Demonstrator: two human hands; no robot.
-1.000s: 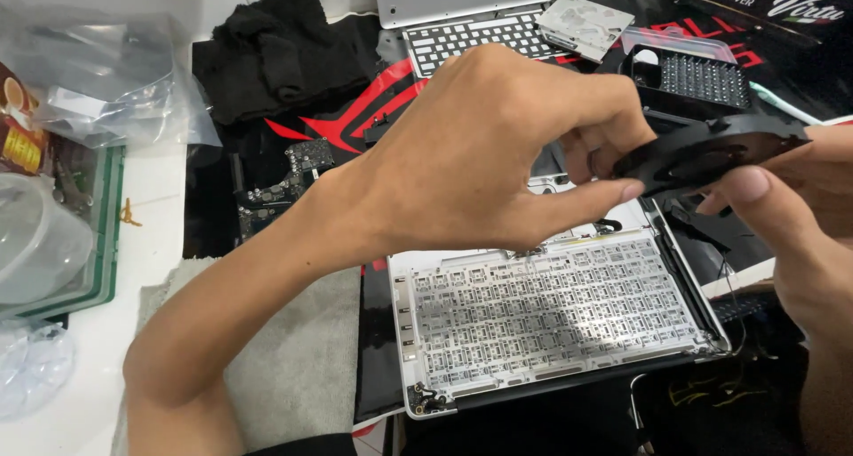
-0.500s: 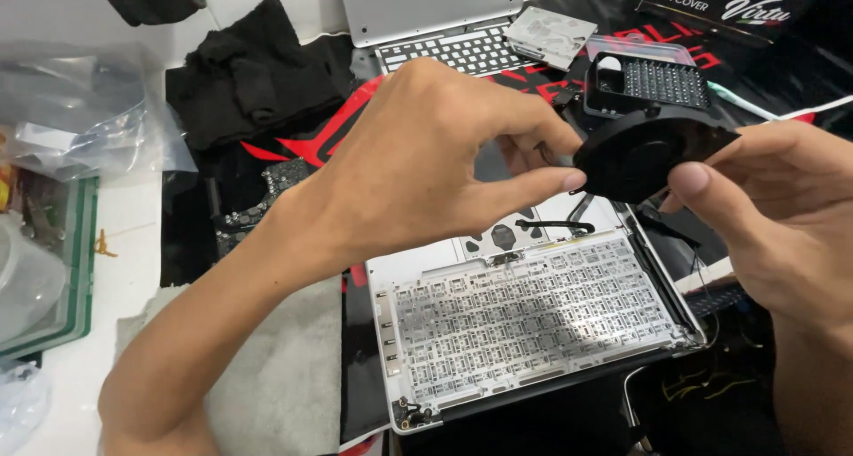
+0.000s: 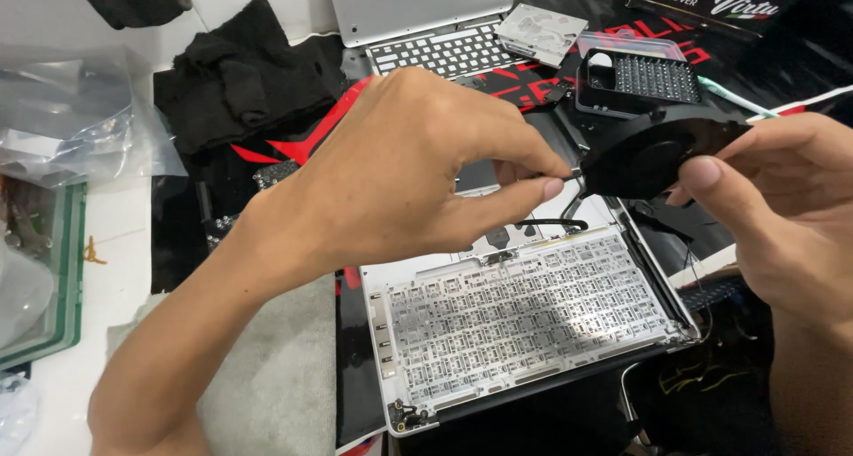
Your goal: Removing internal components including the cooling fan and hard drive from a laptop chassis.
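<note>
A flat black cooling fan [image 3: 653, 154] is held in the air above an opened silver laptop shell [image 3: 533, 318] whose keyboard underside faces up. My right hand [image 3: 782, 216] grips the fan from the right, thumb on its front edge. My left hand [image 3: 418, 167] reaches across from the left, and its thumb and forefinger pinch a small metal tab at the fan's left edge. A thin black cable [image 3: 551, 225] lies on the shell just below my fingers.
A second silver laptop with keyboard [image 3: 435, 47] lies at the back, with a flat metal drive [image 3: 540, 31] and a black screwdriver bit holder [image 3: 641, 81] beside it. Black cloth [image 3: 240, 83] and clear plastic bags [image 3: 71, 118] are at left, a grey cloth [image 3: 275, 376] in front.
Both hands and the fan have drifted right and slightly down. My left fingers have slid from over the fan to its left edge, where they now pinch the small tab.
</note>
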